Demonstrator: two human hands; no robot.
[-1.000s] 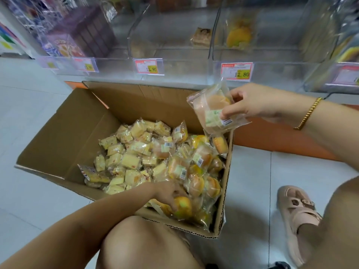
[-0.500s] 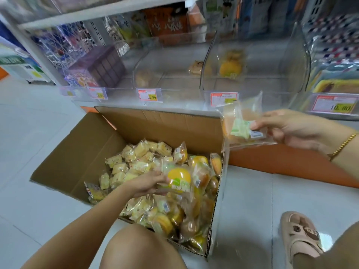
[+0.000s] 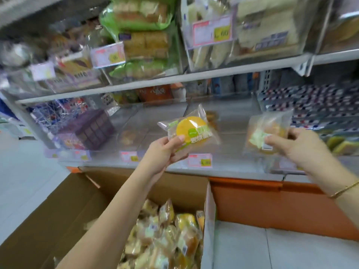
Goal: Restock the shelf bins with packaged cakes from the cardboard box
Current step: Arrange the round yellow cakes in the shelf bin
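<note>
- Shop shelving [image 3: 194,77] fills the top half of the view, blurred, with bagged breads stacked from eleven to one o'clock and price labels hung in front of them.
- Below that board a row of clear bins [image 3: 231,131] runs across the middle. A purple box [image 3: 93,129] stands at nine o'clock, and a lone wrapped cake [image 3: 127,136] lies in the bin on its three o'clock side.
- The left hand [image 3: 165,152] is raised near the centre, thumb on top and fingers curled beneath, pinching a round yellow cake packet [image 3: 191,131] by its seven o'clock corner. The packet is in the air in front of the middle bin, above a price tag [image 3: 200,160].
- The right hand [image 3: 297,144], at three o'clock, grips a second cake packet [image 3: 262,133] with curled fingers at its four o'clock edge. This packet is blurred and is held in front of the bins, well apart from the first packet.
- A gold bracelet [image 3: 345,189] circles the right wrist at four o'clock.
- The cardboard box [image 3: 58,220] sits open on the floor from six to eight o'clock, just beside the orange shelf base [image 3: 272,206]. It holds a heap of wrapped cakes [image 3: 167,235], partly hidden by the left forearm.
- Pale floor tiles [image 3: 291,249] show at five o'clock.
</note>
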